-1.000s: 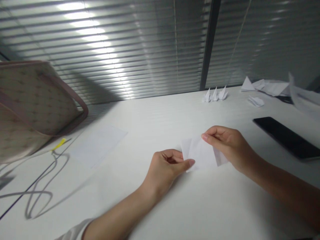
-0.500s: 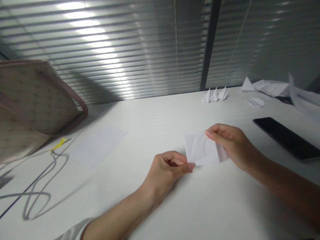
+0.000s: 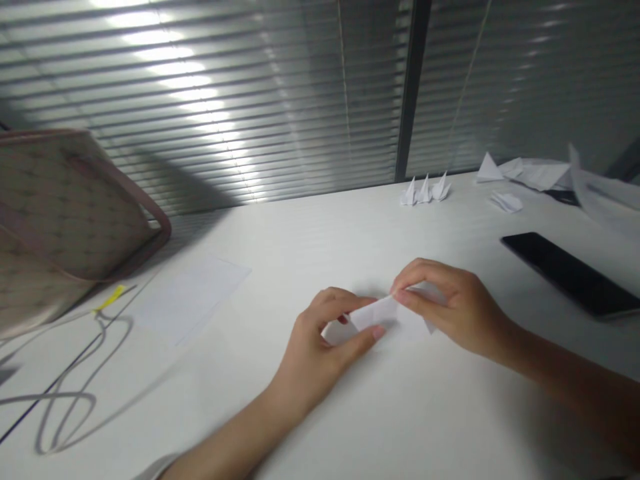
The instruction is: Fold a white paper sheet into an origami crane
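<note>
Left hand [image 3: 315, 353]: narrow grip; thumb and fingers pinch one end of the folded white paper [image 3: 385, 319].
Right hand [image 3: 450, 307]: narrow grip; fingertips [image 3: 400, 297] pinch the other end of the paper.
Paper: between both hands, low above the table [image 3: 280, 253]; creased, bent.
Around: three origami cranes [image 3: 425, 191] beyond; black smartphone [image 3: 565, 273] right; blank paper sheet [image 3: 190, 300] left.
</note>
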Available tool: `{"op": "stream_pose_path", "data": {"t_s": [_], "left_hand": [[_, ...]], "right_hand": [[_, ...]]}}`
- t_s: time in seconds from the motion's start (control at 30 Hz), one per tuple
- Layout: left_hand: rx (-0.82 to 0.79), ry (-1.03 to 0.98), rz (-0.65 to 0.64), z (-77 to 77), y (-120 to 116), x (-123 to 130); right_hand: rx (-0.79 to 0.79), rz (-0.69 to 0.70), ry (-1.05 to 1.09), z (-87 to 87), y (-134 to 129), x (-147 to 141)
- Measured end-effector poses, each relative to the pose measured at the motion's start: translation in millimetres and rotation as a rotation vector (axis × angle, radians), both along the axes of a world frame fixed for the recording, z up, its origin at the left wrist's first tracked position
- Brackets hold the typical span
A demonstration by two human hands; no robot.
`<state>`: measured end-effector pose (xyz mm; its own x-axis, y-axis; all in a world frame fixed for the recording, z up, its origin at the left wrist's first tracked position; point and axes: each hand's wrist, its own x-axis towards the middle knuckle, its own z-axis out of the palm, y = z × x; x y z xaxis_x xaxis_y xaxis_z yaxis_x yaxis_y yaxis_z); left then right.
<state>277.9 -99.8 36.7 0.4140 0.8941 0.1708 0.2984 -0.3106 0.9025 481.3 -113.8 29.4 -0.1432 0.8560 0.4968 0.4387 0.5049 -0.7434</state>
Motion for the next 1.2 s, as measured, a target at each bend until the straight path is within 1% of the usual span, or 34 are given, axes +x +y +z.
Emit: {"op": "stream_pose_path", "data": {"t_s": [0.07,0.1,0.2,0.27,0.33,0.5,0.57,0.7,0.83,0.93,1.07,1.13,1.2], "left_hand": [[0.22,0.006,-0.009,-0.7,-2,-2],[0.293,-0.008,0.005,-1.8,-3,-2],[0.405,-0.093,0.079,-6.0,-7,-2],[0.449,-0.137,0.124,-8.1,-7,-2],[0.476,-0.155,0.144,-9.3,-5,-3],[0.618,-0.153,0.107,-10.8,1,-5],[0.667,-0.142,0.099,-11.3,1,-5],[0.674,-0.126,0.103,-11.9,1,-5],[0.646,-0.094,0.116,-13.7,2,-4],[0.653,-0.054,0.093,-16.3,3,-4],[0.66,-0.029,0.058,-19.9,1,-3],[0.645,-0.015,0.052,-20.9,-1,-3],[0.618,-0.003,0.045,-21.3,-1,-4]], "right_hand": [[0.183,0.051,-0.089,-0.5,-5,-4],[0.26,0.033,-0.125,-0.7,-8,-5],[0.406,-0.133,-0.23,-1.6,-12,-6],[0.465,-0.203,-0.297,-4.0,-12,-6],[0.511,-0.219,-0.357,-8.3,-10,-6],[0.599,-0.255,-0.407,-19.7,-7,-12],[0.6,-0.238,-0.396,-22.2,-7,-15],[0.531,-0.162,-0.326,-24.7,-9,-20],[0.489,-0.153,-0.257,-24.5,-11,-23],[0.52,-0.123,-0.264,-21.9,-13,-23],[0.62,-0.086,-0.362,-19.1,-14,-20],[0.63,-0.083,-0.385,-18.5,-14,-19],[0.61,-0.082,-0.364,-18.0,-13,-18]]}}
